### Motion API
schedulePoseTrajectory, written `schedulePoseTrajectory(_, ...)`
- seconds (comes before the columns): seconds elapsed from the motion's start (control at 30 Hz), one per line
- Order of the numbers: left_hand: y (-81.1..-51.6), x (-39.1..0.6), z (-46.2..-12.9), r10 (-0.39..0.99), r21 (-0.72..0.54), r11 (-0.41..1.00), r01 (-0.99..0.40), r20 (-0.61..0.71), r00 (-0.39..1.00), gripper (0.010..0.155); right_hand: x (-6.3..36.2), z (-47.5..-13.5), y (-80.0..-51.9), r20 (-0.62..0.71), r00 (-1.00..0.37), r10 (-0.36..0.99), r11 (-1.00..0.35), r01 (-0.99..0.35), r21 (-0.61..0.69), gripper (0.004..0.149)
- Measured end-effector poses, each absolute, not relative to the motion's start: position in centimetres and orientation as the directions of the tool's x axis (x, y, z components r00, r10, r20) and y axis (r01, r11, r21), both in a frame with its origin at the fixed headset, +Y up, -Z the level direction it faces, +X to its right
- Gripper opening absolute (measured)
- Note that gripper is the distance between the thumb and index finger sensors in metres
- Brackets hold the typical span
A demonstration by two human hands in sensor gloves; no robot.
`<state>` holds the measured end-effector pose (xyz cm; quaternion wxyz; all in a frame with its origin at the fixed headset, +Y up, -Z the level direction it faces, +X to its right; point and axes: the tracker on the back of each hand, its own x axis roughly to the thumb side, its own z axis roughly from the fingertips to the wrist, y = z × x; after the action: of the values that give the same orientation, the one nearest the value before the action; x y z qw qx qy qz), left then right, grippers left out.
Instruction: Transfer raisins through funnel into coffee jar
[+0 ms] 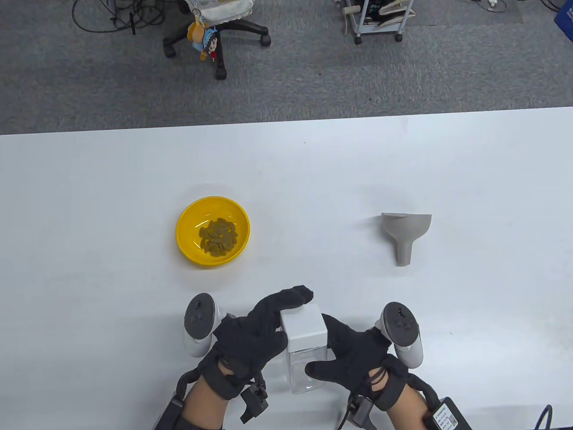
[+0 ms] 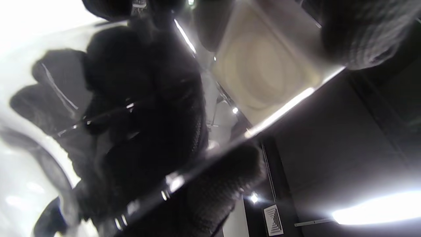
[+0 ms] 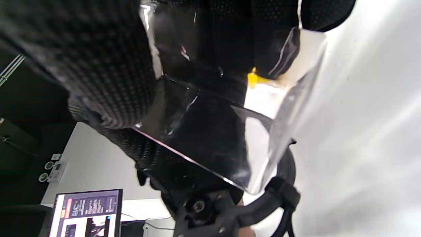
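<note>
The clear square coffee jar (image 1: 306, 365) with a white lid (image 1: 304, 329) is at the table's front middle, held between both hands. My left hand (image 1: 286, 316) grips the lid, fingers curled over its far edge. My right hand (image 1: 326, 351) holds the jar's glass body from the right. A yellow bowl (image 1: 188, 224) with raisins (image 1: 218, 236) stands left of centre. The grey funnel (image 1: 406, 233) lies on its side at the right, away from both hands. In the right wrist view the glass jar (image 3: 230, 138) fills the middle under my gloved fingers (image 3: 108, 65). In the left wrist view the lid (image 2: 266, 62) shows through the glass.
The white table (image 1: 89, 291) ends at a far edge, with grey carpet, an office chair (image 1: 215, 31) and a cart (image 1: 378, 20) beyond it. A monitor (image 3: 87, 212) shows in the right wrist view.
</note>
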<state>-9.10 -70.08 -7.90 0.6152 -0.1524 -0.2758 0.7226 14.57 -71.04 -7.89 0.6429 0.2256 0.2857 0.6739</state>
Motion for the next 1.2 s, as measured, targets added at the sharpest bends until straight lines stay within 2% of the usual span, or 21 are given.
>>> schedulePoseTrajectory(0.03, -69.7, -9.0, -7.7, 0.980, -0.576, -0.045, -0.816, 0.135, -0.149, 0.073, 14.7, -7.7, -71.0, -0.040, -0.111, 0.993, -0.059, -0.763, 0.643, 0.088)
schedulePoseTrajectory(0.07, -69.0, -8.9, -7.2, 0.981, -0.500, 0.082, -0.862, 0.194, -0.019, 0.072, 14.9, -7.6, -71.1, -0.004, -0.150, 0.989, -0.118, -0.798, 0.592, 0.088)
schedulePoseTrajectory(0.1, -68.3, -8.7, -6.8, 0.956, -0.365, 0.225, -0.903, 0.263, 0.132, 0.071, 15.0, -7.5, -71.0, 0.012, -0.181, 0.983, -0.157, -0.818, 0.553, 0.087)
schedulePoseTrajectory(0.13, -67.8, -8.5, -6.4, 0.931, -0.271, 0.304, -0.913, 0.287, 0.225, 0.069, 15.1, -7.5, -70.9, 0.026, -0.211, 0.977, -0.194, -0.833, 0.519, 0.087)
schedulePoseTrajectory(0.17, -67.5, -8.2, -5.9, 0.913, -0.202, 0.354, -0.913, 0.286, 0.290, 0.068, 15.1, -7.4, -70.8, 0.056, -0.252, 0.966, -0.248, -0.844, 0.475, 0.087)
schedulePoseTrajectory(0.27, -67.6, -7.6, -5.4, 0.888, -0.106, 0.407, -0.907, 0.279, 0.366, 0.067, 14.8, -7.4, -70.9, 0.078, -0.307, 0.949, -0.308, -0.838, 0.450, 0.087)
schedulePoseTrajectory(0.37, -68.2, -7.6, -5.6, 0.889, -0.138, 0.418, -0.898, 0.264, 0.373, 0.076, 14.8, -7.8, -71.2, 0.049, -0.288, 0.956, -0.275, -0.832, 0.482, 0.089)
schedulePoseTrajectory(0.4, -68.4, -7.8, -5.9, 0.905, -0.170, 0.384, -0.908, 0.262, 0.334, 0.085, 14.8, -7.9, -71.2, 0.039, -0.285, 0.958, -0.266, -0.824, 0.500, 0.089)
schedulePoseTrajectory(0.47, -68.7, -8.2, -6.4, 0.951, -0.275, 0.249, -0.929, 0.252, 0.180, 0.095, 14.8, -8.1, -71.3, 0.021, -0.250, 0.968, -0.223, -0.819, 0.528, 0.090)
schedulePoseTrajectory(0.5, -68.9, -8.6, -6.8, 0.973, -0.353, 0.124, -0.927, 0.228, 0.044, 0.095, 14.9, -8.2, -71.4, 0.004, -0.226, 0.974, -0.191, -0.816, 0.546, 0.090)
schedulePoseTrajectory(0.57, -69.3, -9.3, -7.4, 0.980, -0.451, -0.002, -0.893, 0.177, -0.091, 0.090, 15.0, -8.3, -71.5, -0.021, -0.175, 0.984, -0.131, -0.804, 0.580, 0.090)
schedulePoseTrajectory(0.73, -70.7, -10.5, -8.4, 0.980, -0.538, -0.065, -0.841, 0.126, -0.156, 0.076, 14.6, -8.4, -71.9, -0.089, -0.080, 0.993, 0.000, -0.741, 0.671, 0.090)
schedulePoseTrajectory(0.9, -70.0, -9.8, -8.1, 0.985, -0.560, 0.024, -0.828, 0.154, -0.076, 0.077, 14.3, -7.9, -71.4, -0.074, -0.133, 0.988, -0.051, -0.748, 0.662, 0.090)
schedulePoseTrajectory(0.97, -69.3, -9.5, -7.8, 0.975, -0.525, 0.149, -0.838, 0.218, 0.037, 0.078, 14.4, -7.8, -71.2, -0.024, -0.197, 0.980, -0.139, -0.769, 0.624, 0.089)
schedulePoseTrajectory(1.07, -68.0, -9.8, -7.4, 0.932, -0.405, 0.328, -0.854, 0.286, 0.222, 0.082, 14.8, -7.7, -70.5, 0.078, -0.302, 0.950, -0.290, -0.765, 0.576, 0.089)
schedulePoseTrajectory(1.1, -67.9, -9.9, -7.4, 0.928, -0.401, 0.341, -0.850, 0.290, 0.235, 0.082, 14.8, -7.7, -70.4, 0.098, -0.320, 0.942, -0.317, -0.760, 0.567, 0.089)
schedulePoseTrajectory(1.2, -68.0, -10.2, -7.5, 0.950, -0.408, 0.262, -0.875, 0.270, 0.158, 0.081, 14.7, -7.6, -70.3, 0.103, -0.309, 0.946, -0.310, -0.756, 0.576, 0.090)
